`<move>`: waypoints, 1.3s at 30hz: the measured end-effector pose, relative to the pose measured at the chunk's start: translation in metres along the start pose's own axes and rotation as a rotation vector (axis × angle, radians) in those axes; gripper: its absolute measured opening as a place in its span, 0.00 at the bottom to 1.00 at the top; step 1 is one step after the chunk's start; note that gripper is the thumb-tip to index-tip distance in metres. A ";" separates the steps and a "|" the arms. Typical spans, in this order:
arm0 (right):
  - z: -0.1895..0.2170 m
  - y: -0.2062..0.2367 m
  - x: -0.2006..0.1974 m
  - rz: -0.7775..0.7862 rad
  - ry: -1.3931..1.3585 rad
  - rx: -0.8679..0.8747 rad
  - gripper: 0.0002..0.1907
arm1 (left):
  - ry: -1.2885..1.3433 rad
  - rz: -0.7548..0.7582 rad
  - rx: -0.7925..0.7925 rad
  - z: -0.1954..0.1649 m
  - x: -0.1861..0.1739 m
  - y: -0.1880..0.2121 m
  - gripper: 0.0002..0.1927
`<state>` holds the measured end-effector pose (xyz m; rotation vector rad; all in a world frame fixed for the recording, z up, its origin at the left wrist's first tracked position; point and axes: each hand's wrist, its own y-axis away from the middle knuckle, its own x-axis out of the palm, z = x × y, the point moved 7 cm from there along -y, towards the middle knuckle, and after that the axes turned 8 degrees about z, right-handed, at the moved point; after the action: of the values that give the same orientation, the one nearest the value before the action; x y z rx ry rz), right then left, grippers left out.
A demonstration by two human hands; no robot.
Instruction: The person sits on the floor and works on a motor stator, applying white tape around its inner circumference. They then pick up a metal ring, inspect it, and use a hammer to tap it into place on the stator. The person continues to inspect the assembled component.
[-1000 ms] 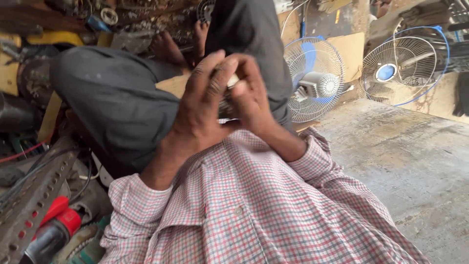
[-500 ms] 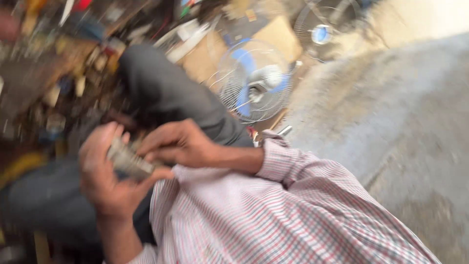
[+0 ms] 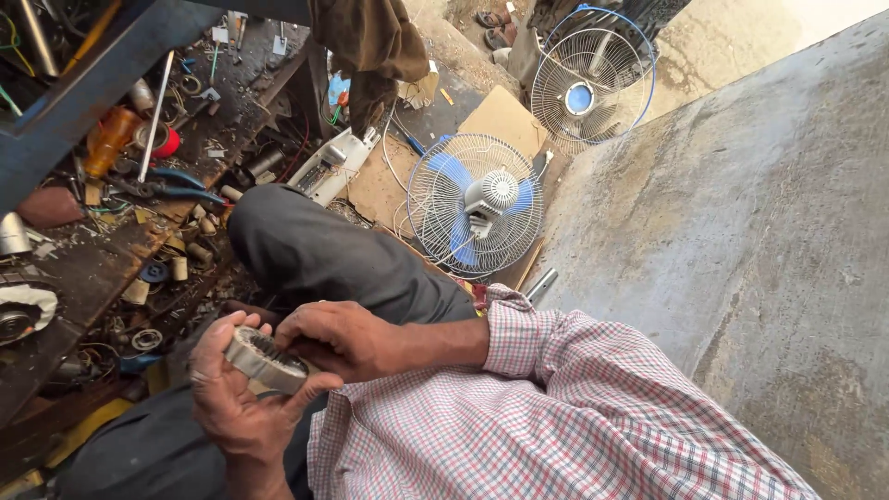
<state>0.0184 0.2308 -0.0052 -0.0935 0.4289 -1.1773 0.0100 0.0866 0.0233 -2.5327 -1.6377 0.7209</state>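
My left hand (image 3: 231, 403) cradles a ring-shaped metal motor stator (image 3: 264, 359) with slots on its inner side, held over my lap. Fingers of my right hand (image 3: 338, 338) rest on the ring's top edge and reach into its slotted inside. The right forearm comes out of a red and white checked sleeve (image 3: 528, 343). Both hands sit above my knee in dark grey trousers (image 3: 315, 255).
A blue-bladed fan in a wire guard (image 3: 475, 204) lies on cardboard ahead, a second fan (image 3: 590, 85) beyond it. A cluttered workbench (image 3: 102, 250) with pliers, coils and small parts is at left. A grey concrete slab (image 3: 741, 231) fills the right.
The view has swung and steadied. My hands have dropped from in front of the camera to my lap, both still on the metal ring.
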 end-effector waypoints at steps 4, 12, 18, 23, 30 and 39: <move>-0.012 0.009 0.003 0.010 0.022 -0.005 0.15 | 0.007 0.006 0.008 0.000 0.004 -0.002 0.53; -0.062 0.024 0.007 0.052 0.186 0.112 0.22 | -0.191 -0.049 0.069 0.003 0.003 0.000 0.54; -0.022 0.073 -0.252 -1.096 0.865 0.110 0.12 | -0.044 -0.187 -0.069 0.016 -0.035 0.011 0.49; -0.112 0.076 -0.162 -0.324 -0.034 0.398 0.26 | -0.376 -0.001 0.143 -0.014 -0.011 -0.023 0.55; -0.096 0.041 0.015 -0.210 -1.717 0.713 0.43 | -0.426 0.177 0.475 -0.059 0.017 -0.048 0.50; -0.040 -0.004 -0.007 0.088 -1.231 0.335 0.52 | -0.341 -0.159 0.015 -0.022 -0.003 0.003 0.09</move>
<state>-0.0023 0.2416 -0.0387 -0.4655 -0.8342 -0.8926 0.0208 0.0876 0.0431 -2.3323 -1.8916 1.1936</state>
